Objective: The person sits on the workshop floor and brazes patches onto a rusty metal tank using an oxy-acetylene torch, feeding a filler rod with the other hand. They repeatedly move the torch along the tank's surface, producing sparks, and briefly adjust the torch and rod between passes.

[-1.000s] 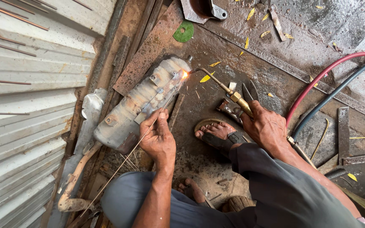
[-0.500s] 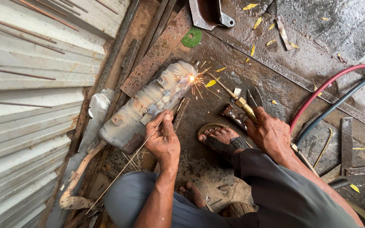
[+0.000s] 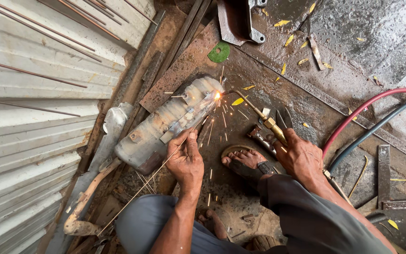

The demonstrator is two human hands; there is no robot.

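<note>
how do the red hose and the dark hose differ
The red hose is bright red; the dark hose is blue-black. The red hose arcs higher and lies farther from the person, while the dark hose runs just inside it, nearer the right hand. Both are thin, come in from the right edge and curve side by side toward the torch in that hand.

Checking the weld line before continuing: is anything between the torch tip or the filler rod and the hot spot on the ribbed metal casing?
Nothing visible. The torch in the right hand reaches the glowing spot on the ribbed metal casing over bare plate; the filler rod from the left hand runs along the casing unobstructed.
</note>
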